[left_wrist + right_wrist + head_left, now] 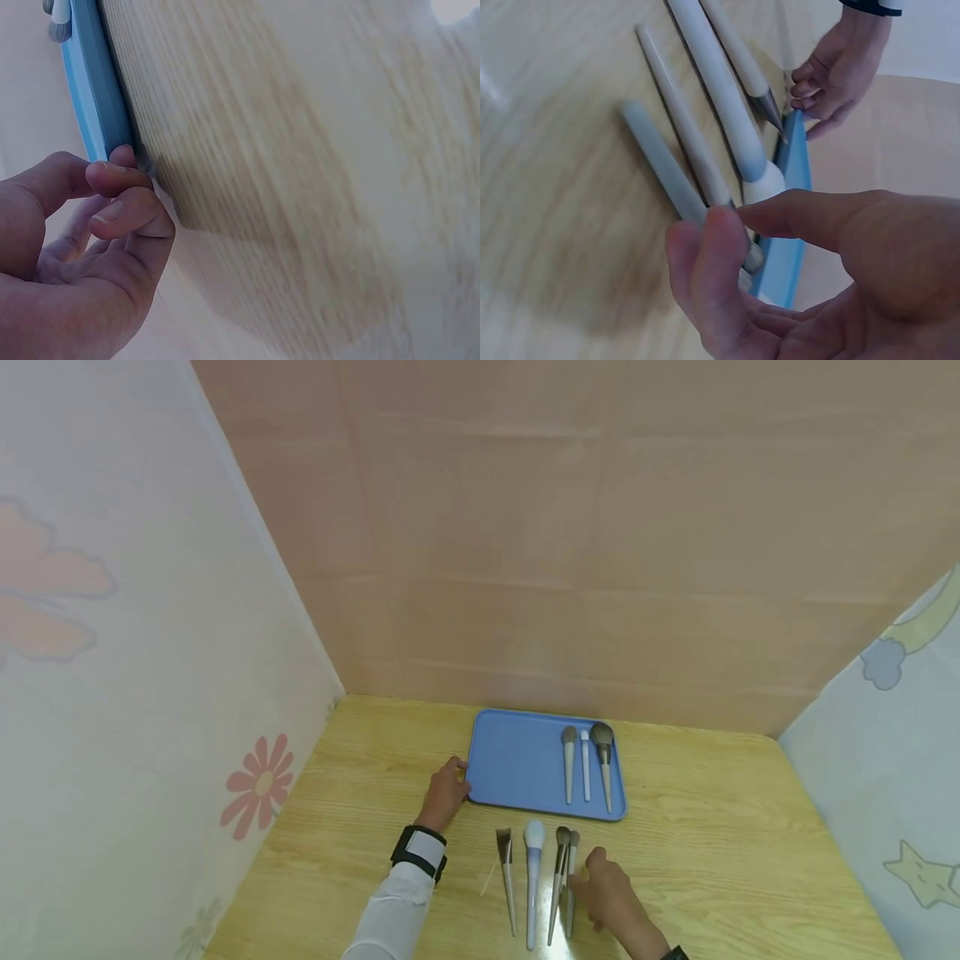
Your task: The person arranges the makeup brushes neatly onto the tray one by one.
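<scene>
My left hand (446, 793) holds the left edge of a blue tray (510, 760), its thumb and fingers bent at the corner. On the tray's right side lie a grey-tipped makeup brush (568, 768), a slim white brush (586, 768) and a large dark-bristled brush (604, 760). My right hand (611, 893) is just right of a light-handled makeup brush (572, 885) on the table; its bent fingertips overlap that brush in the right wrist view. Left of it lie a dark-bristled brush (558, 885), a thick white-and-blue brush (533, 885) and a flat-tipped brush (506, 877).
The wooden table (697, 827) runs to a brown backdrop (525, 568) behind the tray. Printed white panels stand at the left (187, 610) and right (900, 760). A thin pale strip (488, 878) lies left of the flat-tipped brush.
</scene>
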The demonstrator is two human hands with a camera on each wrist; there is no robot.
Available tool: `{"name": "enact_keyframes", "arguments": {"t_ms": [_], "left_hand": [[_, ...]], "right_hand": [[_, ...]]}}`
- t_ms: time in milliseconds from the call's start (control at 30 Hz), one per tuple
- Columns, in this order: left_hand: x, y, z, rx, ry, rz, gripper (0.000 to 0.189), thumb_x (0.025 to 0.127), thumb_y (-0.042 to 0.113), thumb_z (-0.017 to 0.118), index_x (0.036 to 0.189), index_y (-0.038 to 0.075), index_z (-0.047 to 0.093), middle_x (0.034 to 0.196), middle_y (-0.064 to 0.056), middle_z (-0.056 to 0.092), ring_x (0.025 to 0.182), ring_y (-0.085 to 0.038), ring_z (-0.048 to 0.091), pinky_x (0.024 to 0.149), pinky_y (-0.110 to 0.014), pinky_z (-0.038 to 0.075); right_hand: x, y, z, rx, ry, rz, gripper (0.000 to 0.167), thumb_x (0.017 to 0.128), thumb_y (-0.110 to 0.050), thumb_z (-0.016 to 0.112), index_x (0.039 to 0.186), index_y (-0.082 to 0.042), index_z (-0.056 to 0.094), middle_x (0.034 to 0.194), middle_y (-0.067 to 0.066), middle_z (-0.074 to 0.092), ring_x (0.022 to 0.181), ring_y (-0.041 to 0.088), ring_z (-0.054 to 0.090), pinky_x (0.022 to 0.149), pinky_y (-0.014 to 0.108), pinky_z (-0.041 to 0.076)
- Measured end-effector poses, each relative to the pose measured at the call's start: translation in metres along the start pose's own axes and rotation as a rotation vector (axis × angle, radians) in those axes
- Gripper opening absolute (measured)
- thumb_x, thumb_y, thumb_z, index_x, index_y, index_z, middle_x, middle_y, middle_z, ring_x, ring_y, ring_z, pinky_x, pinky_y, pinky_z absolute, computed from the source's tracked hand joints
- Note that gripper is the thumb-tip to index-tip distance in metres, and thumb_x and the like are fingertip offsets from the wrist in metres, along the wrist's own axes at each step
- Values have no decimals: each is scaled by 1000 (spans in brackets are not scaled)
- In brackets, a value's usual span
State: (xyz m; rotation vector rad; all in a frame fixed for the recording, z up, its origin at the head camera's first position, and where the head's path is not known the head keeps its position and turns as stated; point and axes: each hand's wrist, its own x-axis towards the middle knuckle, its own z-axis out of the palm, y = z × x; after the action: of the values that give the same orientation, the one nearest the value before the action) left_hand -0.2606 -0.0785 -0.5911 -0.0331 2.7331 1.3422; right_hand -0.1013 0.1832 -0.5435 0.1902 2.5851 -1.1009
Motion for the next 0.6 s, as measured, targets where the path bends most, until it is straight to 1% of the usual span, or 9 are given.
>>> {"name": "enact_keyframes", "arguments": {"t_ms": [133, 267, 433, 600], "left_hand": [[0, 1, 0, -12, -9, -8, 36, 86, -3, 59, 122, -1, 59, 64, -2, 54, 51, -12, 41, 49, -25, 33], [0, 0, 0, -11, -8, -4, 36, 86, -3, 60, 121, -1, 60, 63, -2, 52, 51, -12, 41, 49, -25, 33], [-1, 0, -1, -9, -8, 1, 35, 86, -3, 60, 121, -1, 60, 64, -2, 53, 51, -12, 42, 49, -25, 34], [-2, -1, -1, -14, -4, 8, 35, 86, -3, 60, 121, -1, 60, 66, -4, 56, 51, -12, 43, 49, -25, 34]], "right_hand": [[0, 2, 6, -2, 0, -7, 33, 91, -10, 62, 106, 12, 42, 64, 10, 52, 36, 14, 49, 39, 27, 43], [2, 7, 11, -4, 11, -24, 28, 90, -7, 62, 101, 8, 41, 61, 11, 53, 33, 11, 48, 36, 26, 42], [4, 10, 15, 48, 19, 1, 26, 86, -5, 61, 97, 5, 39, 62, 12, 54, 34, 12, 50, 36, 28, 44], [5, 11, 20, 42, 46, 1, 25, 83, -3, 61, 95, 6, 42, 60, 11, 54, 33, 12, 51, 36, 29, 44]]}}
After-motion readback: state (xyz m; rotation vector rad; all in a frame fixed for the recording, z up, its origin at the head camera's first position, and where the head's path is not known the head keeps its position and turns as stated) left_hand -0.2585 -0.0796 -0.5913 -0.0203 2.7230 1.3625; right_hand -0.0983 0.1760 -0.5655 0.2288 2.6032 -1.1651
